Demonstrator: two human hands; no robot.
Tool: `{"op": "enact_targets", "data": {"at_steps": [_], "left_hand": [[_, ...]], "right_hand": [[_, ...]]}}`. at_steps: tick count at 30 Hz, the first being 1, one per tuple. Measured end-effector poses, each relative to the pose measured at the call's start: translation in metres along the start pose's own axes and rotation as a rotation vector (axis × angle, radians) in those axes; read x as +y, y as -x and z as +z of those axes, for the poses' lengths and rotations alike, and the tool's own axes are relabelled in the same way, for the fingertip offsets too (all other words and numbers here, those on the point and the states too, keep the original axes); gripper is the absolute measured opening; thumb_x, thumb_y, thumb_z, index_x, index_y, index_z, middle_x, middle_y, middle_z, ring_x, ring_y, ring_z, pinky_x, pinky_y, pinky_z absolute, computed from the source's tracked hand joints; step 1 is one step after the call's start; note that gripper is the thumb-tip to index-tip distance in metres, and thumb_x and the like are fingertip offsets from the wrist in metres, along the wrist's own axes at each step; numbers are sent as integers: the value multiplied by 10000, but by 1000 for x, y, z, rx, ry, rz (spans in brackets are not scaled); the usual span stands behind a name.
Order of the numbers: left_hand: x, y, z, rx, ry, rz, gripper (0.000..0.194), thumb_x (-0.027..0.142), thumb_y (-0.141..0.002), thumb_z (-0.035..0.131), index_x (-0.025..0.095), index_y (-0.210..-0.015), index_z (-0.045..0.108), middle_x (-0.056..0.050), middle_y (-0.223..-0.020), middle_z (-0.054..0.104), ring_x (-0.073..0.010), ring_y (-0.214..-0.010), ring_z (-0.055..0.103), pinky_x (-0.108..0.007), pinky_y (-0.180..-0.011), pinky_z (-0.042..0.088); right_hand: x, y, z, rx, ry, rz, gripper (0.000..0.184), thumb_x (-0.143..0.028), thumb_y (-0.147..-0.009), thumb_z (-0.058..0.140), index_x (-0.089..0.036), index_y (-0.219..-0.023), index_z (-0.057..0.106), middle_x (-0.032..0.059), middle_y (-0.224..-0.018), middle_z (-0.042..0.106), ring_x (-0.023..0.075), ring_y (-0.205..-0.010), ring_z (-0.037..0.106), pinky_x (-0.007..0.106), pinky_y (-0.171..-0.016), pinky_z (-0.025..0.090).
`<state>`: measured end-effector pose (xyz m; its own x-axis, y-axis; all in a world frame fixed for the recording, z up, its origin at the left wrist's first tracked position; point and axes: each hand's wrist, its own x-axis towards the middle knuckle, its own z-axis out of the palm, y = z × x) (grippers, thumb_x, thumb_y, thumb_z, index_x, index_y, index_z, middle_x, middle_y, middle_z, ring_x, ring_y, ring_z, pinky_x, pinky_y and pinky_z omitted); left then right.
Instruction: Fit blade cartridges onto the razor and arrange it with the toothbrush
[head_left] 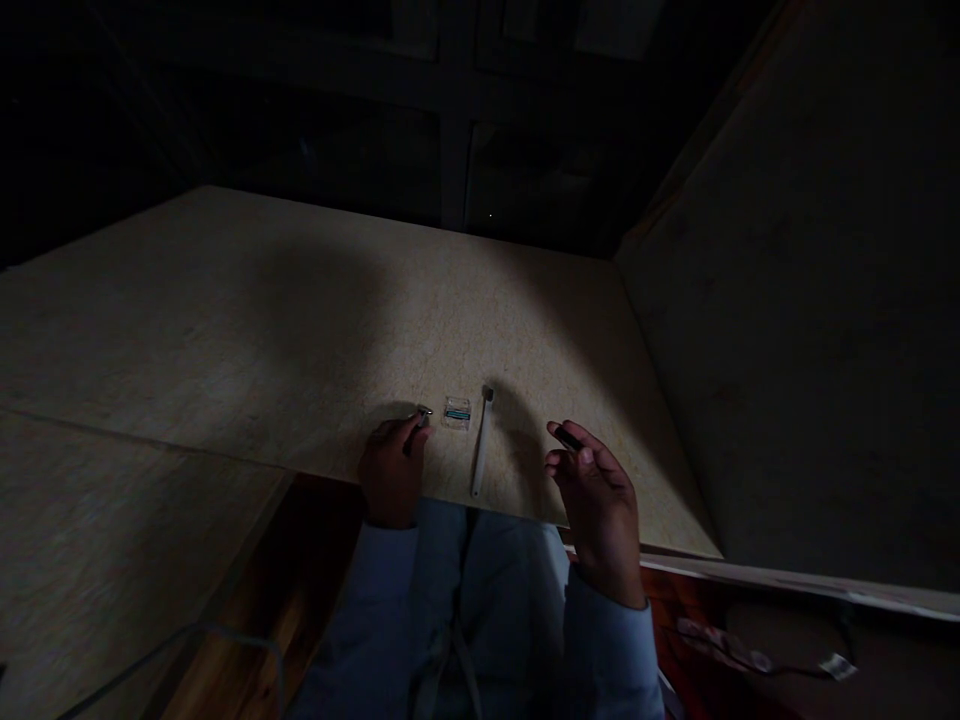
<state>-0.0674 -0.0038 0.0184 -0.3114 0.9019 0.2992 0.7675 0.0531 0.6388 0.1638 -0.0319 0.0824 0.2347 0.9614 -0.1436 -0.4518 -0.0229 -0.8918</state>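
My left hand (391, 470) is closed around what looks like a razor (424, 412), its dark handle in the fingers and its small shiny end pointing away. Just to the right of it lies a small clear plastic case (457, 426) with a blue-green and dark razor cartridge (457, 413) inside. Beside the case rests a white toothbrush (482, 445), its dark bristle end away from me. Raised at the right, my right hand (600, 500) pinches a small, dark, narrow piece (567, 437) whose kind is too dim to make out.
The items lie near the front edge of a pale mottled tabletop (450, 310). A panel (787, 300) rises along the right side. At lower left is a second pale surface (97, 540) with a cable (232, 633). Dark cabinet-like framing (454, 160) stands behind.
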Motion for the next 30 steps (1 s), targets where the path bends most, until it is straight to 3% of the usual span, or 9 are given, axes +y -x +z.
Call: {"op": "enact_targets", "data": {"at_steps": [8, 13, 15, 17, 22, 26, 30], "left_hand": [[-2, -7, 7, 145, -49, 56, 394, 487, -927, 575, 174, -1086, 755, -126, -1055, 763, -290, -994, 664, -399, -884, 501], [23, -1, -9, 208, 29, 112, 301, 399, -921, 610, 182, -1098, 721, -91, -987, 744, -257, -964, 659, -388, -917, 495], [40, 7, -11, 128, 92, 112, 274, 382, -912, 637, 186, -1082, 725, -66, -886, 730, -227, -851, 663, -344, -811, 521], [57, 15, -8, -34, 88, 125, 273, 358, -885, 689, 187, -1094, 725, -62, -884, 735, -226, -857, 675, -340, -814, 526], [83, 30, 5, -334, -117, 65, 377, 276, -867, 721, 168, -1225, 676, -117, -1122, 739, -282, -1051, 677, -373, -894, 521], [86, 30, 8, -407, -181, 34, 301, 190, -937, 593, 161, -1224, 676, -127, -1172, 726, -269, -1107, 674, -354, -933, 514], [87, 28, 5, -412, -172, -19, 388, 121, -921, 538, 156, -1293, 643, -127, -1141, 746, -264, -1039, 709, -358, -909, 532]], "right_hand": [[3, -1, 0, 9, 0, 20, 307, -385, -773, 813, -235, -1040, 782, 103, -1183, 738, 138, -748, 658, 325, -727, 535], [4, -1, 1, 22, 0, 26, 309, -386, -774, 812, -235, -1042, 781, 99, -1194, 732, 134, -756, 657, 329, -748, 529], [4, -1, 1, 30, -6, 31, 310, -379, -765, 820, -231, -1035, 782, 98, -1189, 733, 133, -756, 658, 327, -752, 527], [3, -1, 1, 38, -15, 37, 317, -372, -749, 834, -225, -1025, 783, 96, -1174, 738, 131, -752, 659, 322, -750, 526], [0, -1, -3, 56, -31, 29, 336, -376, -730, 847, -214, -1017, 783, 94, -1155, 741, 128, -743, 664, 302, -725, 525], [-2, 0, -5, 72, -37, 22, 343, -374, -729, 847, -205, -1021, 779, 98, -1153, 740, 126, -738, 663, 288, -702, 522], [-6, 2, -5, 68, -45, 20, 344, -372, -737, 839, -203, -1028, 773, 98, -1150, 741, 126, -735, 661, 283, -697, 521]]}}
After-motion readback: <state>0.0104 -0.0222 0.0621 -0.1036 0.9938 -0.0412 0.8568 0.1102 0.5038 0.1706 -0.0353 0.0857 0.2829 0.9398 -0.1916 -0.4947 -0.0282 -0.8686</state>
